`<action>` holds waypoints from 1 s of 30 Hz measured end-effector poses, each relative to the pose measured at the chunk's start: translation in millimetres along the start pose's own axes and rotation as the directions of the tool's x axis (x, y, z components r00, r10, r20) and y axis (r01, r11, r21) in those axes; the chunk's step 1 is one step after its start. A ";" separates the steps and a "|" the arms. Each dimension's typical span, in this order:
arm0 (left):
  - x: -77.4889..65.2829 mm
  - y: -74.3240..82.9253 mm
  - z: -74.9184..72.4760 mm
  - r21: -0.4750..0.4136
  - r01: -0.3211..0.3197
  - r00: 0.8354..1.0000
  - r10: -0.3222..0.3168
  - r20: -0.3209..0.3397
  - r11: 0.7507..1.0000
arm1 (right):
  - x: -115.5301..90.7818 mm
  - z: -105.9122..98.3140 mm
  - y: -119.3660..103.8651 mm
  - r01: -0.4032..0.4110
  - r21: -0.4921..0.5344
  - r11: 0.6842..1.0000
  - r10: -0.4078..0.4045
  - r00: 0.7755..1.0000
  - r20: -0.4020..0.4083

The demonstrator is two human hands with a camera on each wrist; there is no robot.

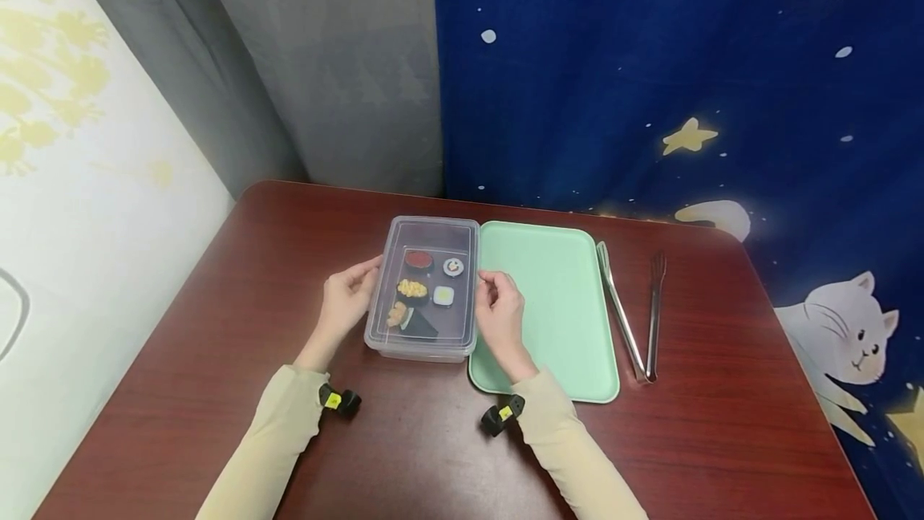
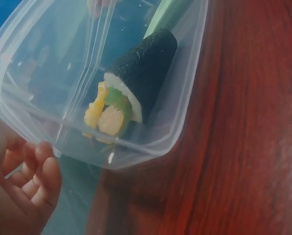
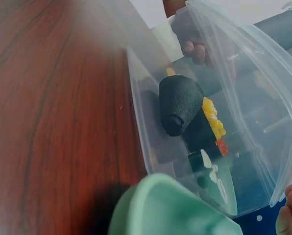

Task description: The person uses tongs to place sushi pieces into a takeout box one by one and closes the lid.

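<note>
A clear plastic container stands on the table with its see-through lid on top. Inside lie several sushi pieces: a black cone-shaped hand roll, a yellow-topped piece, a red-topped piece, a round roll slice and a small white square piece. On the left side my left hand pinches the lid's edge with curled fingers. Opposite it, my right hand holds the right edge with its fingertips, above the tray. The left wrist view shows the hand roll through the wall.
Right beside the container lies a light green tray. Metal tongs rest on the table to the right of the tray. A grey curtain and a blue starry curtain hang behind the table; a white wall is at left.
</note>
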State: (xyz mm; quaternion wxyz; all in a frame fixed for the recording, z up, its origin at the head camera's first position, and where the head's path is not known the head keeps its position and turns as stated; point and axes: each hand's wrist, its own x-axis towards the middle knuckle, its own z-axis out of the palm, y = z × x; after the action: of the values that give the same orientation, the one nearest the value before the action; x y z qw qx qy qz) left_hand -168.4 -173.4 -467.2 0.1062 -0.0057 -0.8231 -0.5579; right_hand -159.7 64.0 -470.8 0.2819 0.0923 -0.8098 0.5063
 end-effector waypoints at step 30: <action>62.3 14.3 -22.1 0.116 0.149 0.934 -0.178 0.308 0.982 | 47.8 -5.8 3.7 -0.370 -0.046 0.928 0.372 0.905 0.209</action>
State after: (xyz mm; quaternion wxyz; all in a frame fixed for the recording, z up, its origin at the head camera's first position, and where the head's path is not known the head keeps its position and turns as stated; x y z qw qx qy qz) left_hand -223.8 -195.1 -435.0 -0.0742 -0.0220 -0.8515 -0.5186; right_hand -198.7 77.3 -445.4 0.0920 -0.0101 -0.8395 0.5355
